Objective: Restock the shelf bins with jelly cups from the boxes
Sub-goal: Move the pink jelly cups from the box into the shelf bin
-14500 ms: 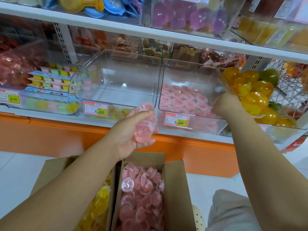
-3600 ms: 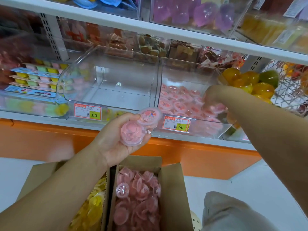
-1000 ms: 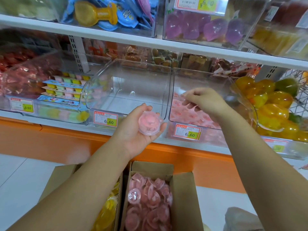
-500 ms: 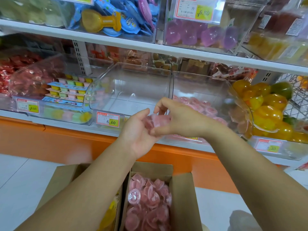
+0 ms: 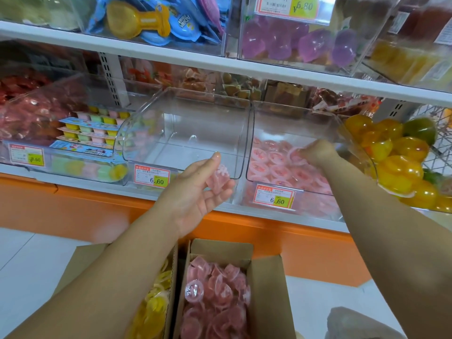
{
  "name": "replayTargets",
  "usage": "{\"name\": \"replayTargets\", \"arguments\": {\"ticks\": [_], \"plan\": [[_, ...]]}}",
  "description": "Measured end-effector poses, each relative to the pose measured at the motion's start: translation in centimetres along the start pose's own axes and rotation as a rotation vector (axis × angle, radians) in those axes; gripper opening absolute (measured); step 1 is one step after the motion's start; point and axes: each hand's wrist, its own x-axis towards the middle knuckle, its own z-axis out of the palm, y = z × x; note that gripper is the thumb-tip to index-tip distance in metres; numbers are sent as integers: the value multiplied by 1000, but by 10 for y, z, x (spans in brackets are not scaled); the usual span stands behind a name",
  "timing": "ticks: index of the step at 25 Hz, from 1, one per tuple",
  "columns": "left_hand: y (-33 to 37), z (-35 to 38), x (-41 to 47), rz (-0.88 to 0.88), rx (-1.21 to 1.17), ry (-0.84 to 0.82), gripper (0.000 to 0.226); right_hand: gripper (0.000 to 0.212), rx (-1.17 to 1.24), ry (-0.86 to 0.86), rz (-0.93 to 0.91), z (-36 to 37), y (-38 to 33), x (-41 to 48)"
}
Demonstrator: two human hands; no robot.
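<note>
Your L hand (image 5: 195, 194) is palm-up in front of the clear middle bin (image 5: 186, 123), thumb & fingers loosely curled round one pink jelly cup (image 5: 218, 177). Your R hand (image 5: 319, 152) is well apart from it, reaching inside the right bin (image 5: 247, 143), fingers bunched on a blurred pink cup (image 5: 296, 154) just above the layer of pink cups (image 5: 274, 167) on the bin floor. The grip there is smeared, but the cup's rim shows at your fingertips. Below, an open cardboard box (image 5: 265, 277) w/ loose pink cups (image 5: 215, 302) sits btwn your forearms. A 2nd box (image 5: 172, 272) w/ yellow cups (image 5: 156, 304) is right against its left side. Yellow-orange jelly domes (image 5: 396, 167) fill the bin further right.
</note>
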Motion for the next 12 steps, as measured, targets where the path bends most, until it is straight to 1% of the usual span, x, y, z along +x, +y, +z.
{"name": "replayTargets", "arguments": {"ticks": [1,4,5,7,8,10,12], "plan": [[0,-1,1,2,9,-12,33,40,-28,-13,20,2,2,6],[3,-1,0,-58,-62,-51,15,52,-253,-10,27,7,6,15],[4,-1,0,-71,-76,-71,12,54,-224,3,34,9,7,16],[1,0,1,-57,-16,-99,25,55,-163,5,34,9,12,16],[0,0,1,-40,8,-100,27,54,-167,-10,16,11,14,14],[-4,0,1,-16,38,-87,32,47,-122,-47,-1,14,19,13],[-6,2,0,5,94,-63,37,39,-58,-35,-37,9,20,7]]}}
